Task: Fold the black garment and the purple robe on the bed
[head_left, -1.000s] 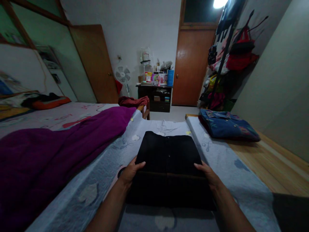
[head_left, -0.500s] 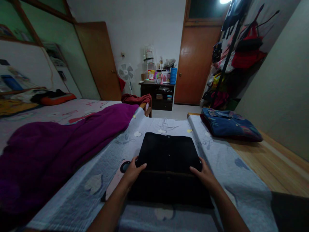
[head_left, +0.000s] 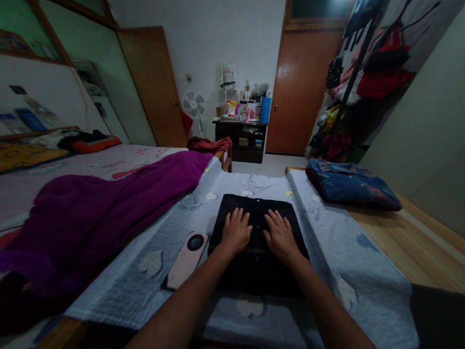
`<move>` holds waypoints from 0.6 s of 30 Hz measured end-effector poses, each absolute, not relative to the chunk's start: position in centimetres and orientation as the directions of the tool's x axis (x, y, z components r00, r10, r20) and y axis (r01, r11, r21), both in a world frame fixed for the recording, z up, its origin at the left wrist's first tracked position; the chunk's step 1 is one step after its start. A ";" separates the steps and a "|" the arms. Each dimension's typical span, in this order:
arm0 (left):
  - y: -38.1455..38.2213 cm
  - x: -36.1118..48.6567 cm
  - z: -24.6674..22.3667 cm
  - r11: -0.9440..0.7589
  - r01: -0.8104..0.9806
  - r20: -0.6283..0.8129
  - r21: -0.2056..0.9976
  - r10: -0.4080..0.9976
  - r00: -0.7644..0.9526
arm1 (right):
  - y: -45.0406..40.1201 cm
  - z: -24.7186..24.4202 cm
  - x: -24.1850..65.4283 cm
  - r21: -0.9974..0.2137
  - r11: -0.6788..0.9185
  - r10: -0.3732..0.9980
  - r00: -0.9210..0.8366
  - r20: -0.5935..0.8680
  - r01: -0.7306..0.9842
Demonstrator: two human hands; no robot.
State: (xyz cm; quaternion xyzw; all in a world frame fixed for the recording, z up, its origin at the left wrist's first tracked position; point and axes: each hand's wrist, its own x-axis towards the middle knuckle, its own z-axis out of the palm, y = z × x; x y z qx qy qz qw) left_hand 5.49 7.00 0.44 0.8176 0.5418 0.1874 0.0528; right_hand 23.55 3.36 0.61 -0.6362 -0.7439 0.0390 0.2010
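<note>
A black folded garment (head_left: 254,271) with a row of buttons down its middle lies on the light blue patterned sheet (head_left: 152,242). My left hand (head_left: 237,230) rests flat on its upper left part, fingers apart. On the other side of the button row, my right hand (head_left: 279,236) lies on the cloth with its fingers spread. Neither hand grips anything. Beside the garment's left edge, a pink phone (head_left: 186,261) with a round black camera ring lies face down, near my left forearm.
A folded blue denim garment (head_left: 356,184) sits at the right, over a wooden surface (head_left: 385,232). A purple blanket (head_left: 119,208) covers the left side. Further back stand a fan (head_left: 194,105), a dark cabinet (head_left: 238,133) and hanging bags (head_left: 387,72).
Both hands have let go of the garment's side edges and moved inward and forward onto its top. The phone is now uncovered. The view has shifted slightly.
</note>
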 end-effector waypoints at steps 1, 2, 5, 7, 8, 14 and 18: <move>7.5 6.0 0.2 -0.409 0.872 0.233 0.268 0.906 0.353 | 3.8 0.4 23.0 -0.286 0.187 0.968 -0.127 0.217 0.940; 7.9 6.3 -0.2 -0.408 0.877 0.219 0.252 0.907 0.359 | 4.1 0.0 22.6 -0.264 0.179 0.974 -0.133 0.186 0.948; 8.6 6.6 -1.3 -0.399 0.888 0.187 0.228 0.913 0.363 | 4.6 -1.3 22.5 -0.222 0.143 0.986 -0.119 0.119 0.964; 8.7 6.5 -1.9 -0.393 0.892 0.174 0.222 0.916 0.360 | 4.7 -2.0 22.7 -0.207 0.134 0.988 -0.115 0.103 0.969; 8.7 6.5 -2.2 -0.391 0.894 0.170 0.218 0.917 0.360 | 4.7 -2.3 22.7 -0.201 0.132 0.989 -0.114 0.099 0.971; 9.1 6.4 -2.9 -0.390 0.905 0.142 0.173 0.919 0.369 | 4.7 -3.2 22.6 -0.165 0.125 0.990 -0.112 0.083 0.978; 10.5 5.6 -3.0 -0.391 0.912 0.119 0.124 0.918 0.378 | 4.7 -3.5 22.5 -0.135 0.123 0.990 -0.112 0.089 0.983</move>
